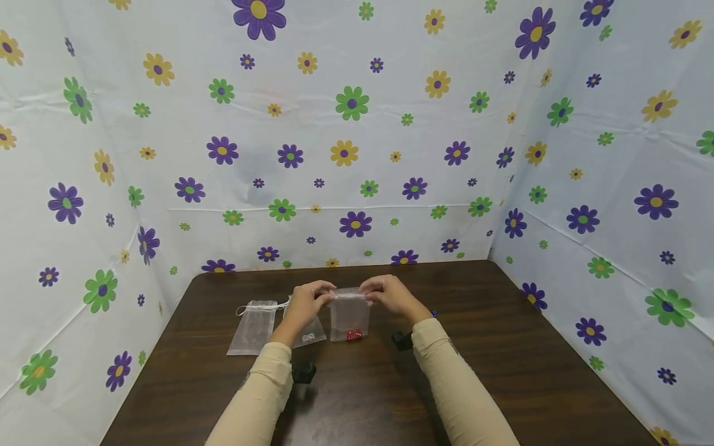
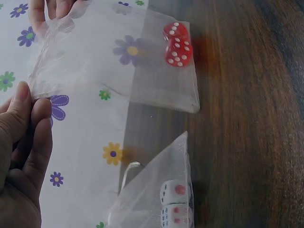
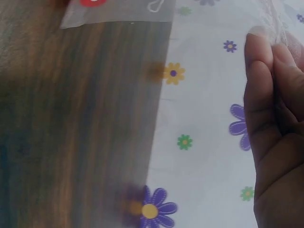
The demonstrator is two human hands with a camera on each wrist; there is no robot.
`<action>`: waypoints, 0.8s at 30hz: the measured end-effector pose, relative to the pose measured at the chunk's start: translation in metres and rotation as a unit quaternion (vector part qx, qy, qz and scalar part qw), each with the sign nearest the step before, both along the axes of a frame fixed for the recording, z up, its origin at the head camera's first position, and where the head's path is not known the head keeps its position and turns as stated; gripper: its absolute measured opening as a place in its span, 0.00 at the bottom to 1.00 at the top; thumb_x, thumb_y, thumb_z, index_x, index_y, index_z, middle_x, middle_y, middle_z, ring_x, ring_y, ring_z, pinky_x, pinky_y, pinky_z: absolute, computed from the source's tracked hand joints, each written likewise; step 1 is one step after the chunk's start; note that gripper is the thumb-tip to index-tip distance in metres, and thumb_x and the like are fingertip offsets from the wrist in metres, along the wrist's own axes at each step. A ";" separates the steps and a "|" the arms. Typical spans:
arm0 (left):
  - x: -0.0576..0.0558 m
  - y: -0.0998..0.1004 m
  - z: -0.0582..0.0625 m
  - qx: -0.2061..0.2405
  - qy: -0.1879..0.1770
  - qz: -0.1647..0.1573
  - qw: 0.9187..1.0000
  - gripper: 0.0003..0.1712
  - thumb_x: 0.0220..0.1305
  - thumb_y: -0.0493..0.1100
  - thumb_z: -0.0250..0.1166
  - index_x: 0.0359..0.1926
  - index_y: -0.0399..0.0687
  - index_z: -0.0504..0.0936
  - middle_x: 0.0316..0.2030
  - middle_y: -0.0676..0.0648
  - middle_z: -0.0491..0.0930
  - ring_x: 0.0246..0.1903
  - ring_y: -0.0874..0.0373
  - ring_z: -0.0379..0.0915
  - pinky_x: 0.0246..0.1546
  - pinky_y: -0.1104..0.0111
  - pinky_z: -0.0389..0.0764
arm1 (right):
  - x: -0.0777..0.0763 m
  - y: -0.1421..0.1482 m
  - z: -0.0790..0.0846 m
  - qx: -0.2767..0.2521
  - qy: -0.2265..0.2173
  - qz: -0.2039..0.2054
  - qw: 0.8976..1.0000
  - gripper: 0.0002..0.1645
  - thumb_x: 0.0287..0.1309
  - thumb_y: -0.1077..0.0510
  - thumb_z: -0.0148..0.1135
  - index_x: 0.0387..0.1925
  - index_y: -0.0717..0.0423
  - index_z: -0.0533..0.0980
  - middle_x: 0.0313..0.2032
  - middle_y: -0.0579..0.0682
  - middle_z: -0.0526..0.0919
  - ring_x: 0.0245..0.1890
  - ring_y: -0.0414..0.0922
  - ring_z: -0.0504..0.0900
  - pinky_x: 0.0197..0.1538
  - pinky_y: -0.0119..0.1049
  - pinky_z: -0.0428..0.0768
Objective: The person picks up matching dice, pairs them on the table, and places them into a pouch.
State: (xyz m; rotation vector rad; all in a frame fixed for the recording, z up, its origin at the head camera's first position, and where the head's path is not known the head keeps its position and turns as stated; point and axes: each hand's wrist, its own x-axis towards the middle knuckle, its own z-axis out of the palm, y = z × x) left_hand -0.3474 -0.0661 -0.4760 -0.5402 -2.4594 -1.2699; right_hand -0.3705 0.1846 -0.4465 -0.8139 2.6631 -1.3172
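Between both hands hangs a sheer white drawstring pouch, with red dice at its bottom. My left hand pinches one top corner of the pouch between thumb and fingers. At the opposite top corner, my right hand pinches the gathered mouth, seen close up in the right wrist view. Just left of the held pouch, a second sheer pouch has white dice with red and dark dots inside. My left forearm partly covers that second pouch.
Farther left on the dark wooden table lies another sheer pouch with a white drawstring loop. A small blue die-like piece shows beside my right wrist. Flower-printed white sheeting surrounds the table's back and sides.
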 end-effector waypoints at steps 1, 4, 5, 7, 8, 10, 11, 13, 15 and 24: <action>0.000 0.000 -0.001 0.004 -0.008 0.001 1.000 0.10 0.64 0.39 0.71 0.46 0.45 0.87 0.29 0.53 0.86 0.30 0.51 0.84 0.32 0.64 0.80 | 0.000 0.000 -0.001 -0.006 -0.009 -0.007 1.000 0.15 0.65 0.72 0.62 0.51 0.64 0.82 0.38 0.54 0.88 0.35 0.57 0.87 0.38 0.37 0.85; -0.002 -0.001 -0.003 0.018 -0.018 0.005 1.000 0.10 0.64 0.37 0.71 0.46 0.44 0.87 0.30 0.52 0.88 0.30 0.50 0.85 0.33 0.63 0.82 | -0.001 0.002 -0.004 -0.013 -0.022 -0.025 0.999 0.19 0.65 0.72 0.62 0.57 0.63 0.79 0.39 0.56 0.88 0.35 0.55 0.88 0.38 0.36 0.84; -0.002 -0.001 -0.004 0.021 -0.020 0.005 1.000 0.09 0.64 0.37 0.71 0.46 0.44 0.87 0.30 0.52 0.88 0.30 0.50 0.85 0.33 0.62 0.82 | -0.002 0.002 -0.005 -0.015 -0.026 -0.030 0.999 0.20 0.65 0.72 0.62 0.57 0.64 0.79 0.39 0.56 0.88 0.35 0.56 0.88 0.38 0.36 0.84; -0.004 -0.002 -0.005 0.029 -0.022 0.005 0.999 0.09 0.64 0.36 0.71 0.45 0.43 0.87 0.31 0.51 0.88 0.29 0.51 0.85 0.33 0.62 0.83 | -0.003 0.003 -0.007 -0.019 -0.032 -0.036 0.999 0.18 0.64 0.72 0.62 0.55 0.65 0.80 0.38 0.56 0.88 0.35 0.59 0.87 0.39 0.40 0.85; -0.004 -0.003 -0.005 0.030 -0.022 0.006 0.999 0.08 0.64 0.36 0.70 0.44 0.43 0.87 0.31 0.51 0.88 0.29 0.51 0.85 0.32 0.63 0.83 | -0.005 0.003 -0.007 -0.018 -0.033 -0.038 0.999 0.16 0.64 0.72 0.62 0.54 0.65 0.81 0.38 0.56 0.89 0.36 0.61 0.87 0.39 0.42 0.85; -0.006 -0.004 -0.006 0.032 -0.022 0.007 0.999 0.07 0.63 0.35 0.71 0.43 0.43 0.87 0.31 0.50 0.88 0.29 0.52 0.85 0.32 0.65 0.83 | -0.007 0.004 -0.009 -0.021 -0.037 -0.037 0.998 0.14 0.64 0.72 0.62 0.50 0.67 0.82 0.37 0.56 0.88 0.37 0.64 0.86 0.41 0.47 0.86; -0.006 -0.004 -0.007 0.032 -0.023 0.009 0.999 0.07 0.63 0.35 0.71 0.43 0.43 0.87 0.31 0.50 0.88 0.29 0.52 0.86 0.31 0.65 0.83 | -0.008 0.004 -0.010 -0.023 -0.041 -0.038 0.998 0.12 0.65 0.72 0.62 0.49 0.67 0.82 0.36 0.56 0.88 0.38 0.66 0.86 0.42 0.49 0.85; -0.008 -0.005 -0.009 0.030 -0.025 0.013 0.999 0.06 0.63 0.35 0.71 0.41 0.44 0.87 0.30 0.50 0.88 0.29 0.51 0.86 0.30 0.66 0.82 | -0.010 0.006 -0.012 -0.023 -0.045 -0.038 0.998 0.11 0.65 0.72 0.62 0.48 0.68 0.82 0.36 0.57 0.88 0.38 0.67 0.85 0.44 0.54 0.84; -0.009 -0.006 -0.010 0.026 -0.030 0.017 0.999 0.05 0.64 0.35 0.71 0.40 0.45 0.87 0.30 0.50 0.88 0.29 0.51 0.86 0.29 0.66 0.82 | -0.013 0.008 -0.014 -0.024 -0.048 -0.039 0.998 0.10 0.65 0.71 0.62 0.47 0.68 0.82 0.36 0.57 0.89 0.38 0.66 0.86 0.45 0.56 0.84; -0.014 -0.009 -0.014 -0.022 -0.019 0.046 0.999 0.04 0.62 0.40 0.73 0.38 0.48 0.88 0.31 0.52 0.88 0.30 0.60 0.82 0.30 0.64 0.80 | -0.021 0.016 -0.021 -0.014 -0.047 -0.050 0.998 0.11 0.66 0.69 0.63 0.47 0.69 0.82 0.36 0.56 0.89 0.37 0.62 0.87 0.46 0.56 0.83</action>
